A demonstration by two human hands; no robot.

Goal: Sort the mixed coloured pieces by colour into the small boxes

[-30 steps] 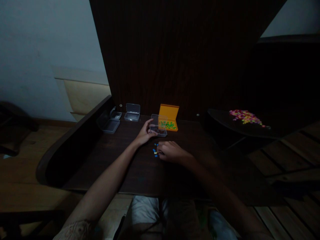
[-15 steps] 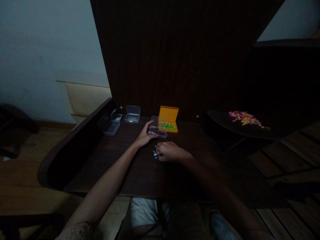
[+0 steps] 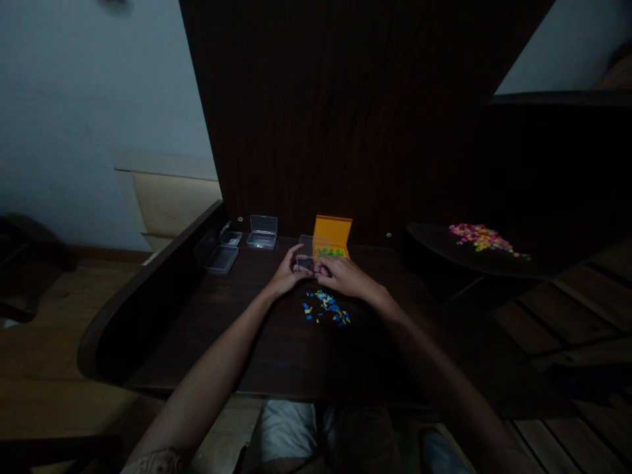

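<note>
- While your left hand [image 3: 286,273] sits at the centre of the frame, it is curved into a half-open C, thumb in front and fingers behind, holding the left side of a clear box [image 3: 305,244].
- That clear box stands at the centre of the frame with its lid raised; your hands cover much of its lower part, so its contents are hard to make out.
- Your right hand [image 3: 342,274], just right of centre, is bent inward with its fingers curled, the fingertips at the front right of the same box. Whether they meet, or pinch a piece, cannot be told.
- Below your hands, just under the middle of the frame, loose blue and yellow pieces [image 3: 328,303] lie scattered on the dark tabletop [image 3: 276,355], apart from both hands.
- Right behind your right hand, an orange box [image 3: 333,230] stands with its lid up; green pieces [image 3: 330,252] lie in it, partly hidden by that hand.
- Left of centre, you have an open clear case [image 3: 261,241], and farther left a clear tray [image 3: 223,259] with a smaller clear container [image 3: 232,238] just behind it.
- At the right of the frame, a pink, yellow and purple heap [image 3: 481,238] lies on a dark ledge [image 3: 444,253], well apart from you.
</note>
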